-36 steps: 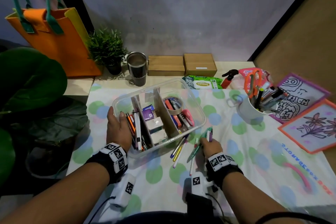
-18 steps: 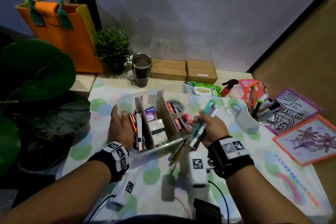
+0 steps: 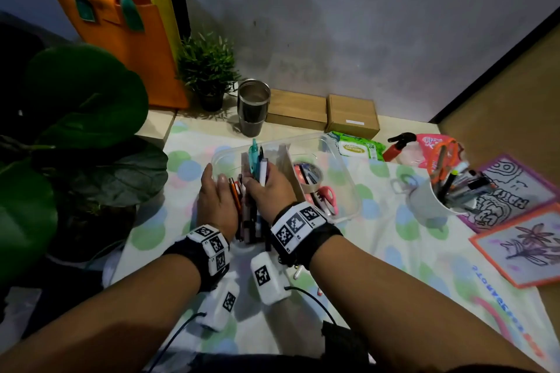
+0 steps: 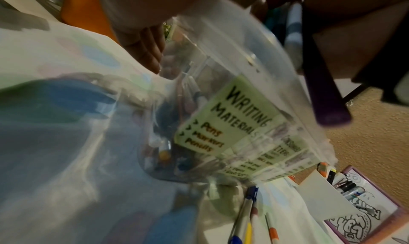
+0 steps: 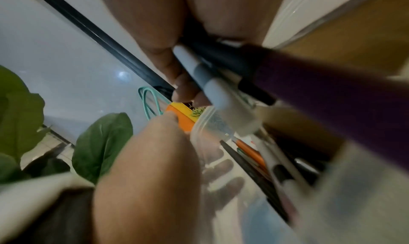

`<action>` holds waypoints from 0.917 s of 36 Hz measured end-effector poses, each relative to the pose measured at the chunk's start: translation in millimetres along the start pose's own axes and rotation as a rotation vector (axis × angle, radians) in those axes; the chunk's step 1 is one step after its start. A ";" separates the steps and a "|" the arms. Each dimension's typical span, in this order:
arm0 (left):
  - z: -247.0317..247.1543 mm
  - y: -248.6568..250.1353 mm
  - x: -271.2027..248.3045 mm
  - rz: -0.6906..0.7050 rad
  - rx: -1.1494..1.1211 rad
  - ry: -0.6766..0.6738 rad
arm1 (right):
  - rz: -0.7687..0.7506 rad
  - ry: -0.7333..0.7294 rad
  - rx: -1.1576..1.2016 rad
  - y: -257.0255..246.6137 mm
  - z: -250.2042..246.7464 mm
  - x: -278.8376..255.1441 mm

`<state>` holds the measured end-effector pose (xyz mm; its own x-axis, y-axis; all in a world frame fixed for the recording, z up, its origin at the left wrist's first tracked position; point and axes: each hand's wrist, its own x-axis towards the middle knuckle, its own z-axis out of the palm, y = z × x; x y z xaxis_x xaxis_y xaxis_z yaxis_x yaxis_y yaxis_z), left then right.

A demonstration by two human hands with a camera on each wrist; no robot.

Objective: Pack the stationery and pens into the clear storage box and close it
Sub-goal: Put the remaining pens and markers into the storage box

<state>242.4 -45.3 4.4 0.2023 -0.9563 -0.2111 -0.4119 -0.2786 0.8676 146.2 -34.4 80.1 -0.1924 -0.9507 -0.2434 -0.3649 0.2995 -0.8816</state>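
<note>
Clear storage box (image 4: 223, 59) label (image 4: 230, 116) reads "WRITING MATERIALS: Pens, Markers, Pencils"

A dim corner of the room: a bare grey wall (image 3: 363, 24) meets a tan side panel (image 3: 515, 94) along a dark strip. A cloth with pastel dots (image 3: 378, 266) covers the surface below. An orange bag (image 3: 130, 48) leans on the wall beside a small potted plant (image 3: 209, 70), with broad green leaves (image 3: 75, 106) at left.

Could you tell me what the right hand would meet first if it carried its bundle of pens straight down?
Probably the pens already lying in the leftmost compartment of the clear plastic storage box, directly beneath the right hand and its bundle of pens; depth is uncertain.
</note>
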 end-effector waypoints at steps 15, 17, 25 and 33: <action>-0.3 0.7 0.9 -0.002 -0.082 0.015 | 0.141 -0.164 -0.252 2.4 18.2 28.3; 0.3 0.6 0.7 -0.005 -0.096 0.018 | 0.135 -0.202 -0.291 5.6 20.6 24.1; -0.1 -1.1 1.2 -0.004 -0.117 0.018 | 0.223 -0.255 -0.494 6.4 26.3 23.0; 1.1 -0.8 1.7 -0.015 -0.086 0.021 | 0.163 -0.269 -0.635 5.8 15.8 15.8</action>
<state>242.1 -46.8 2.8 0.2269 -0.9498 -0.2155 -0.3311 -0.2833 0.9001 155.5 -48.9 64.7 -0.0876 -0.8523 -0.5157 -0.8271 0.3508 -0.4392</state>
